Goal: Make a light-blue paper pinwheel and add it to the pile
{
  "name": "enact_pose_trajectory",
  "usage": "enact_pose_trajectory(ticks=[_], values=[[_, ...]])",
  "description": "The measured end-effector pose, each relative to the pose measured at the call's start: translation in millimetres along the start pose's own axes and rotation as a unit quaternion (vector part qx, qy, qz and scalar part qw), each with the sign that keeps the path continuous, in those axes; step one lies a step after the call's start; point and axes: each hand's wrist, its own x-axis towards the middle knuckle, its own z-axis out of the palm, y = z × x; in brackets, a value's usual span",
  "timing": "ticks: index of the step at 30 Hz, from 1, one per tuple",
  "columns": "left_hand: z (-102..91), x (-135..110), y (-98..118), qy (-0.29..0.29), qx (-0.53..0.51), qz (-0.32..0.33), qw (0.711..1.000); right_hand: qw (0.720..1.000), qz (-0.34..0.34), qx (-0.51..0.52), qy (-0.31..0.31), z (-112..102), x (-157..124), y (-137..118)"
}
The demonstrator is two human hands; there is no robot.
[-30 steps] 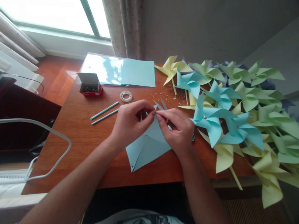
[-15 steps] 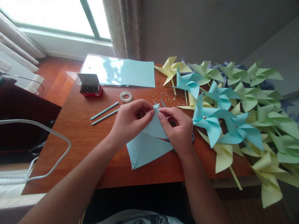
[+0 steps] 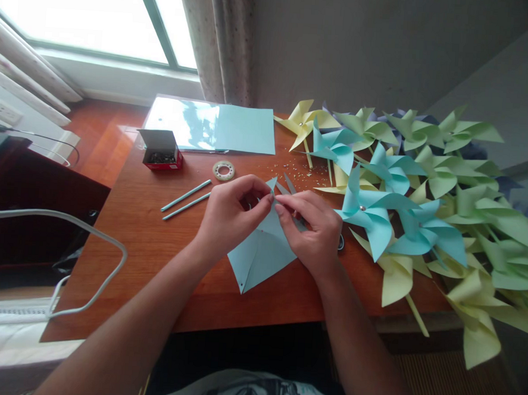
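Note:
A light blue cut paper square [image 3: 260,254] lies on the wooden table [image 3: 154,244] in front of me. My left hand [image 3: 231,216] and my right hand [image 3: 313,227] meet over its far corner, fingertips pinched on the raised paper point. Grey scissors [image 3: 288,186] lie partly hidden behind my right hand. Both hands are closed on the paper.
A pile of finished blue, yellow and green pinwheels [image 3: 407,188] fills the right side. Two blue straws [image 3: 186,198], a tape roll [image 3: 223,170], a small red box of pins [image 3: 162,151] and blue paper sheets [image 3: 219,126] lie at the back left. A white cable [image 3: 87,234] loops at the left.
The pinched corner was lifted and folded inward half a second ago; now the paper lies flatter and has slid slightly away from me. Both hands stay at the same spot.

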Motion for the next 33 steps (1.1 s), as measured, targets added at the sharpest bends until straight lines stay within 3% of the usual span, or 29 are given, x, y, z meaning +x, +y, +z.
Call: enact_pose_trajectory(ticks=[8,16,20,26,33], values=[[0.3,0.1,2.2,0.007,0.025,0.036,0.999,1.0,0.016,-0.005,0.006,-0.9,0.7,-0.4],[-1.3,1.1,1.6,0.027,0.01,0.015,0.999,0.997,0.074,-0.003,-0.017,-0.1,0.9,2.0],[-1.1,1.1,2.8,0.035,0.039,0.031,0.998,0.998,0.051,-0.038,-0.005,1.8,0.0,3.7],[0.0,0.4,2.5,0.034,0.041,0.031,0.998,0.998,-0.042,-0.043,0.022,3.3,-2.0,3.3],[0.8,0.3,2.1,0.033,0.042,0.036,0.998,0.997,-0.058,-0.053,0.021,3.5,-4.4,4.7]])
